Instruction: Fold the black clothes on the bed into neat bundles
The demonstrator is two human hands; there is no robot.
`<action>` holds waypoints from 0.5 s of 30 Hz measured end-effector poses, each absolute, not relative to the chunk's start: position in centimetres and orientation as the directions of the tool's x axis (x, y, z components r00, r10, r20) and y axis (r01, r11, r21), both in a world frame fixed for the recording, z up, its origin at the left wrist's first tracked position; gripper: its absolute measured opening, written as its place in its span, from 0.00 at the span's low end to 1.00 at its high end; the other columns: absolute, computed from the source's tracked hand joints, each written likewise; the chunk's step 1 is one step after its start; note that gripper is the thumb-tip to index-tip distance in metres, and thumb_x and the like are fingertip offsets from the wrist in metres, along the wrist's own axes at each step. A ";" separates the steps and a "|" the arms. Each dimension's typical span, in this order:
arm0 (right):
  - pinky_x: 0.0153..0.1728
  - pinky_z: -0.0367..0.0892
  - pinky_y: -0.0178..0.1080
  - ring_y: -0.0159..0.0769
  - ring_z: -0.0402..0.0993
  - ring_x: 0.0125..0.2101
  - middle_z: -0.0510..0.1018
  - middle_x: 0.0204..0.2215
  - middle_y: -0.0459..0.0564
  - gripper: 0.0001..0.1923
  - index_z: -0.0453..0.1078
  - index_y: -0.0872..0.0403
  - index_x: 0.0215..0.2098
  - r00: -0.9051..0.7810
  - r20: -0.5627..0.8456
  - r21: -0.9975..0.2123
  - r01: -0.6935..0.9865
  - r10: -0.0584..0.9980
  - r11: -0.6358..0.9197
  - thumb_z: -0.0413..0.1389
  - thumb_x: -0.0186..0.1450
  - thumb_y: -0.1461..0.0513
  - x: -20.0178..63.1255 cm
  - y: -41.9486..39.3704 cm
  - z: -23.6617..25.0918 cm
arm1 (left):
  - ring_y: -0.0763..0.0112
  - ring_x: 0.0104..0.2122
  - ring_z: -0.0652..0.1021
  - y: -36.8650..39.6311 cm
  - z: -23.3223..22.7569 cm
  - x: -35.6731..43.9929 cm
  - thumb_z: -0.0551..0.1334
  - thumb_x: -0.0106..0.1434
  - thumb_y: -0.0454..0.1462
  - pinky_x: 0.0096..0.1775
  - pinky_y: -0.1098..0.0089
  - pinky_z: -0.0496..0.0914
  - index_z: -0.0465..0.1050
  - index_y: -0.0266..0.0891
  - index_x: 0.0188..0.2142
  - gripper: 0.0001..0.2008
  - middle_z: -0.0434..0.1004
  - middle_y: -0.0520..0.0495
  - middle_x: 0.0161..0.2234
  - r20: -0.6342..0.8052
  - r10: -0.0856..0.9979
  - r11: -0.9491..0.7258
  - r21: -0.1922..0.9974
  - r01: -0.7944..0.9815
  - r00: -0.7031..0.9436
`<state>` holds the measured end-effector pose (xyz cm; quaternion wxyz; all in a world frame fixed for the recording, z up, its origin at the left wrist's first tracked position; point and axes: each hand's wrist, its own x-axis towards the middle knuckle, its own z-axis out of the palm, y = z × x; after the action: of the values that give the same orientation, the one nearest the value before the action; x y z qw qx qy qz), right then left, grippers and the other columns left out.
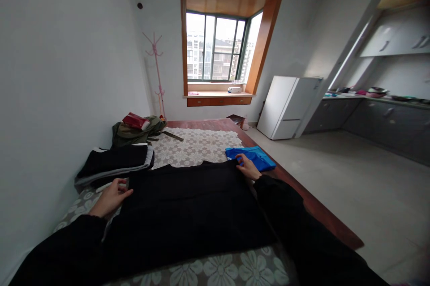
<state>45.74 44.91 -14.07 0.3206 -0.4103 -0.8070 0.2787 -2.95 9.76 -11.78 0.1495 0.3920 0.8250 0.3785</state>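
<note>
A large black garment (188, 207) lies spread flat on a table covered with a floral lace cloth (198, 145). My left hand (110, 196) grips the garment's far left corner. At the far right corner, my right hand (247, 167) pinches the edge, just beside a folded blue cloth (253, 157). Both arms are in black sleeves.
A folded black-and-grey garment stack (116, 163) lies left of the black garment. An olive garment with a red packet (136, 127) sits at the table's far left. A pink coat stand (157, 75), a white fridge (285, 107) and a kitchen counter (369, 98) stand beyond; open floor lies to the right.
</note>
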 end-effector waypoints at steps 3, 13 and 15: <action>0.34 0.68 0.40 0.38 0.72 0.29 0.74 0.38 0.49 0.20 0.63 0.51 0.50 -0.436 0.320 -0.710 0.478 0.841 0.517 0.53 0.59 0.63 44.8 45.4 -14.1 | 0.53 0.37 0.79 10.6 -11.6 -2.8 0.59 0.46 0.57 0.42 0.58 0.72 0.64 0.43 0.38 0.26 0.77 0.43 0.35 0.120 0.736 0.398 0.719 0.570 -0.666; 0.37 0.67 0.44 0.43 0.74 0.30 0.76 0.37 0.52 0.24 0.62 0.52 0.51 -0.466 0.208 -0.621 0.617 0.860 0.484 0.57 0.64 0.47 51.0 37.5 -12.8 | 0.51 0.25 0.79 3.1 -10.8 0.0 0.59 0.49 0.67 0.22 0.62 0.70 0.58 0.42 0.45 0.37 0.77 0.44 0.29 -0.183 0.733 0.564 0.702 0.435 -0.655; 0.36 0.65 0.43 0.45 0.76 0.33 0.78 0.33 0.50 0.22 0.67 0.50 0.45 -0.518 0.065 -0.525 0.709 0.853 0.471 0.55 0.67 0.43 54.3 33.6 -12.8 | 0.51 0.26 0.80 -0.6 -11.4 1.5 0.58 0.50 0.69 0.29 0.60 0.72 0.59 0.43 0.44 0.37 0.77 0.47 0.26 -0.240 0.748 0.600 0.644 0.475 -0.619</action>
<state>54.27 33.57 -12.77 0.1610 -0.4635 -0.8424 0.2227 1.45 -0.58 -11.40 0.2521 0.3562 0.8581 0.2705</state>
